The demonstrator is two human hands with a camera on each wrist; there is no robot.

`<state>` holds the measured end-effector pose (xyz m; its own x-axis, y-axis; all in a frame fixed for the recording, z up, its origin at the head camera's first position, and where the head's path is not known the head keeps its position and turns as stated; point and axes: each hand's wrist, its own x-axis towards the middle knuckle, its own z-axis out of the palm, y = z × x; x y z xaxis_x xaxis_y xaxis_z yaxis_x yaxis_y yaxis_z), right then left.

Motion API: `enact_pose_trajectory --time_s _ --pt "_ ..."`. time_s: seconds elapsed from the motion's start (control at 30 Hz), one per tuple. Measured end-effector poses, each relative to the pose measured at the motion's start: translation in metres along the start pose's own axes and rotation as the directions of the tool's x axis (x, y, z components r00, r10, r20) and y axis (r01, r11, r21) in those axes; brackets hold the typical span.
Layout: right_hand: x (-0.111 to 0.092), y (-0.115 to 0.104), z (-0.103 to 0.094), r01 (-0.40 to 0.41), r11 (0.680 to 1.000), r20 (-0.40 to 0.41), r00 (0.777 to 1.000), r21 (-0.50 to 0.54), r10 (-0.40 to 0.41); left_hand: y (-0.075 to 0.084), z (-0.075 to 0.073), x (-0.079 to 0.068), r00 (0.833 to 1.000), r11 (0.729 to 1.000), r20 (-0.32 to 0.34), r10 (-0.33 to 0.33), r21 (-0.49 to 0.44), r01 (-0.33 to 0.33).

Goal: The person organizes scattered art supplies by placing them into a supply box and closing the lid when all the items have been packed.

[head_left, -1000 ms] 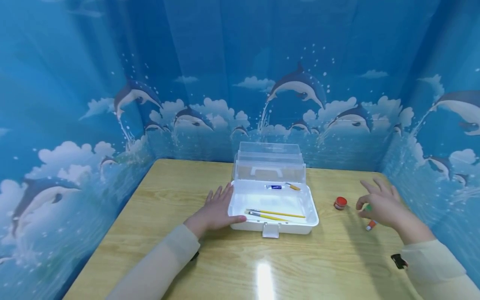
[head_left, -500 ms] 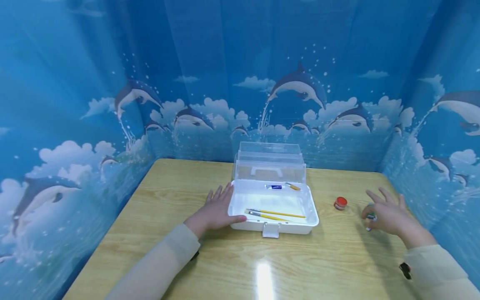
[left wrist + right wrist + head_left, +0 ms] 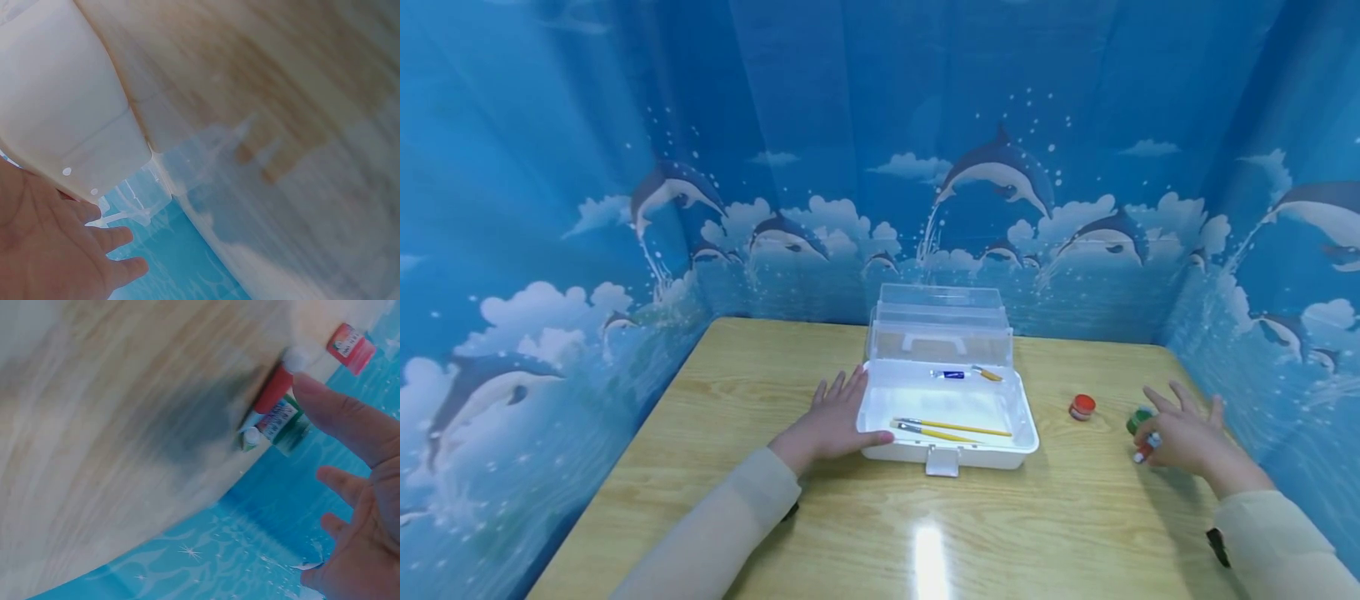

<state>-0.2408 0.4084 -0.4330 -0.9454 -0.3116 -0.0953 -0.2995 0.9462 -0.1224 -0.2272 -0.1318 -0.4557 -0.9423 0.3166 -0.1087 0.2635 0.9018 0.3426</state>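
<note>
A white plastic box (image 3: pixel 940 396) with its clear lid (image 3: pixel 940 321) raised stands mid-table. My left hand (image 3: pixel 831 425) rests on its left side with straight fingers, thumb over the front corner. In the left wrist view the left hand (image 3: pixel 50 244) lies along the box's side. At the right, my right hand (image 3: pixel 1187 442) is low over a small red paint tube (image 3: pixel 1146 451) with a white cap. The right wrist view has the thumb at the red tube (image 3: pixel 273 390); the index finger is hidden, so a pinch cannot be confirmed. A green-labelled jar (image 3: pixel 1138 422) stands beside the tube.
A red-lidded jar (image 3: pixel 1082 407) stands between box and right hand. Inside the box lie two yellow brushes (image 3: pixel 951 428), a blue tube (image 3: pixel 951 375) and a short brush (image 3: pixel 987 374). A second small tube (image 3: pixel 250 438) lies by the green jar. Dolphin-printed curtains (image 3: pixel 1000 108) surround the table.
My right hand has shifted down and slightly right, uncovering the green jar and more of the red tube. The tube looks unmoved. My left hand has stayed on the box.
</note>
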Motion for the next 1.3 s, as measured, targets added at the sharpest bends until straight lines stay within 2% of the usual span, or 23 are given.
enact_pose_trajectory --time_s 0.4,0.6,1.03,1.3 --pt "0.007 0.010 0.018 0.008 0.999 -0.043 0.999 -0.034 -0.010 -0.001 0.000 0.000 1.000 1.000 0.002 -0.004 -0.010 0.004" --pt "0.007 0.004 0.019 0.006 0.999 -0.065 0.998 -0.035 -0.008 -0.002 0.002 0.001 1.000 1.000 0.001 -0.011 -0.001 0.011" --pt "0.009 -0.007 0.017 0.001 0.999 -0.043 0.999 -0.040 -0.003 -0.002 0.002 0.000 1.000 1.000 -0.014 0.016 -0.024 -0.016" --pt "0.009 -0.018 0.016 0.010 0.998 -0.063 0.998 -0.059 -0.013 -0.001 0.002 0.000 1.000 1.000 -0.011 0.015 -0.019 -0.015"
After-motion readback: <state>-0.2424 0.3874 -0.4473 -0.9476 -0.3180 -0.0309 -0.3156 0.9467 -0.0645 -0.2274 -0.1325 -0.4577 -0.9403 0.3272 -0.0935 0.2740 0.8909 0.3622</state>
